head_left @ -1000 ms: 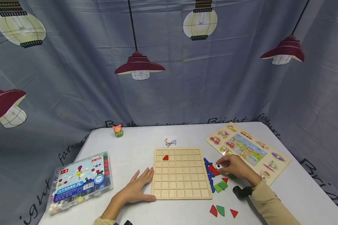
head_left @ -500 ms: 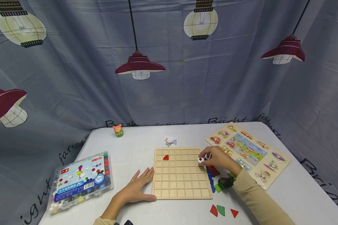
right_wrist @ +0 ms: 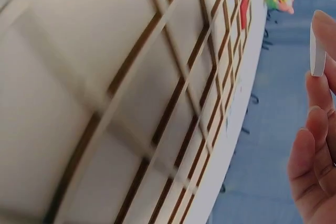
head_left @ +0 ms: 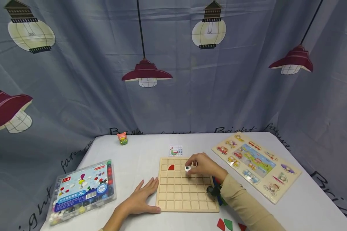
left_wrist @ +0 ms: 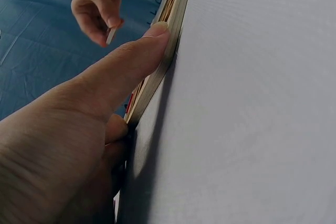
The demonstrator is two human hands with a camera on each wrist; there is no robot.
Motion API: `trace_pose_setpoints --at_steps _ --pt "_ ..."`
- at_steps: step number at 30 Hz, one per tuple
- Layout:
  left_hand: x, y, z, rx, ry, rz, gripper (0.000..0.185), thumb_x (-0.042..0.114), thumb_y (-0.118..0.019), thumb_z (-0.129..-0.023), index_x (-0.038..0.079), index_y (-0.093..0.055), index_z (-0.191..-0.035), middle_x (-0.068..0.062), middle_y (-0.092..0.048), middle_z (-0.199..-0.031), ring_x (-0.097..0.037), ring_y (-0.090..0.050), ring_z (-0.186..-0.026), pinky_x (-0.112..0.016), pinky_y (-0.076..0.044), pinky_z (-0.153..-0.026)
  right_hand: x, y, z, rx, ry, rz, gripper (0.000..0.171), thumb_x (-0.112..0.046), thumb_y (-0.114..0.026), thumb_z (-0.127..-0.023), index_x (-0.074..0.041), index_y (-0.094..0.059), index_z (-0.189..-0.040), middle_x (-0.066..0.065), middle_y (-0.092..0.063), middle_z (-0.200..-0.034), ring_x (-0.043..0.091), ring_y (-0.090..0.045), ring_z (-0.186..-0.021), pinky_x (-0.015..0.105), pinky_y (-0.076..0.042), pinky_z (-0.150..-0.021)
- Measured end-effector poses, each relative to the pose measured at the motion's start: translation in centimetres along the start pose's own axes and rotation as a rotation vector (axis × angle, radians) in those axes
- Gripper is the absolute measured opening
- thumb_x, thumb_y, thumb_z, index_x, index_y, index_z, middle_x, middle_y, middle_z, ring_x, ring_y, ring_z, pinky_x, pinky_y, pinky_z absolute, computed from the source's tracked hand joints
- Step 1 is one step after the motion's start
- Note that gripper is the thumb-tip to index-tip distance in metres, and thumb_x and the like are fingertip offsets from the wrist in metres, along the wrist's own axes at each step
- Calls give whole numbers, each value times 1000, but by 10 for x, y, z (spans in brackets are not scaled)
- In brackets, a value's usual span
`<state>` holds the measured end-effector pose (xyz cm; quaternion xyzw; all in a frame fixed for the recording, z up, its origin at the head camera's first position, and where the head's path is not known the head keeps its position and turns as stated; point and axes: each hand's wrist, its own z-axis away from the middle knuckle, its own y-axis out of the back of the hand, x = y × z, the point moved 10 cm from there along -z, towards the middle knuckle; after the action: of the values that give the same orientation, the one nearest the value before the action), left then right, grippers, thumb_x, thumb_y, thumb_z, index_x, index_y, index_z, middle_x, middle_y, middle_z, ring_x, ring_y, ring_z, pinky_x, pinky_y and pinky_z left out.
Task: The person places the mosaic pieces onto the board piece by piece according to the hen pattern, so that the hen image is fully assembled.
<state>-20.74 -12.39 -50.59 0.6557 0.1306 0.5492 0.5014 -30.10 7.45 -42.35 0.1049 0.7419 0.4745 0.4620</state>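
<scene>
Over the upper middle of the wooden grid board (head_left: 188, 201), my right hand (head_left: 204, 166) pinches a small white disc with a black dot (head_left: 187, 168) between thumb and fingertips. The right wrist view shows the disc (right_wrist: 317, 53) edge-on, held above the grid. My left hand (head_left: 140, 200) lies with fingers extended along the board's left edge. Its thumb (left_wrist: 131, 64) touches the board's side in the left wrist view. A red quarter-circle piece (head_left: 171, 167) sits in a cell near the board's upper left. My right forearm partly hides blue and green pieces beside the board.
A pattern card (head_left: 175, 150) lies behind the board. Loose red (head_left: 221, 224) and green pieces (head_left: 228, 224) are near the front. To the right lies a picture puzzle board (head_left: 257, 166); a clear-lidded kit box (head_left: 82, 191) is on the left. A toy figurine (head_left: 122, 138) stands at the back.
My right hand has carried the white disc leftward from the loose pieces to above the board. The left hand stays at the board's edge. The head view has tilted slightly upward.
</scene>
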Motion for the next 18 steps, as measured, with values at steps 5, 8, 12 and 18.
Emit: trace_pose_setpoints --at_steps 5,8,12,18 --pt "1 0 1 6 -2 -3 110 64 -72 -73 4 -26 -153 -9 -19 -163 -31 -14 -152 -57 5 -121 -9 -17 -15 -39 -32 -13 19 -20 -82 -77 -17 -77 -95 -6 -72 -96 12 -58 -82 23 -49 -68" --pt "2 0 0 5 -4 -6 109 65 -71 -74 5 -26 -153 -9 -18 -163 -31 -14 -152 -58 4 -122 -15 -26 -23 -55 -39 -20 19 -20 -83 -76 -17 -77 -94 -5 -72 -97 13 -59 -83 25 -50 -69" --pt "2 0 0 4 -8 -15 109 65 -70 -74 4 -25 -153 -10 -18 -163 -31 -14 -152 -58 3 -122 -22 -35 -33 -68 -17 3 18 -19 -84 -76 -16 -77 -93 -4 -73 -95 10 -58 -79 24 -49 -66" --pt "1 0 2 3 -9 -18 109 65 -70 -75 4 -25 -153 -10 -18 -163 -31 -14 -152 -59 3 -122 -25 -48 -43 -85 -12 12 18 -18 -84 -75 -17 -78 -92 -7 -72 -87 5 -53 -69 20 -47 -61"
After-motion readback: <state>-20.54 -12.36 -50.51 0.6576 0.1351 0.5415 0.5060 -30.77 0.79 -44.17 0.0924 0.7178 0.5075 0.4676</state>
